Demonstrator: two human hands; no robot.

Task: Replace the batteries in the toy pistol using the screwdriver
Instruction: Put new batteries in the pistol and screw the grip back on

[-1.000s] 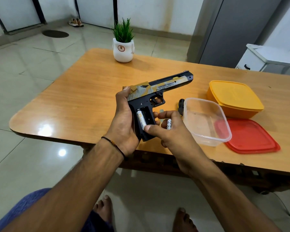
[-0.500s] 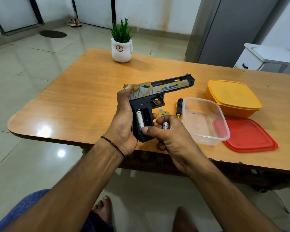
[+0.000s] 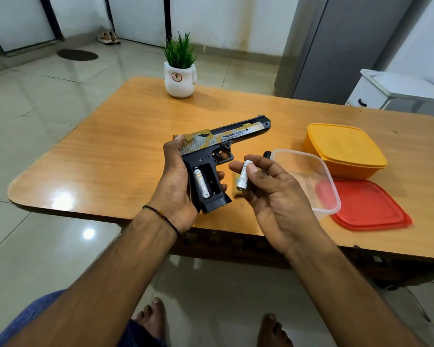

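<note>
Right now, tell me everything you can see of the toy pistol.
The toy pistol looks plastic: black frame and grip, gold-and-silver slide with printed lettering and an eagle mark. The left hand holds it above the table, barrel pointing right and away. Its grip compartment is open, the cover off; one white battery sits in the left slot, the right slot empty.

Just beyond the right hand [image 3: 276, 196], only the black butt of the screwdriver [image 3: 267, 154] pokes out; its shaft and tip are lost behind the fingers [image 3: 254, 169] and the clear box [image 3: 328, 196]. A blurred yellowish scrap [image 3: 236, 194] under that hand can't be made out. The left hand [image 3: 176, 186] covers the back of the toy pistol [image 3: 226, 139] grip. The slide lettering past "DESERT EAGLE" is too small to read. To the far right, the tabletop [image 3: 110, 156] and white cabinet [image 3: 396, 93] run off the edge.
</note>
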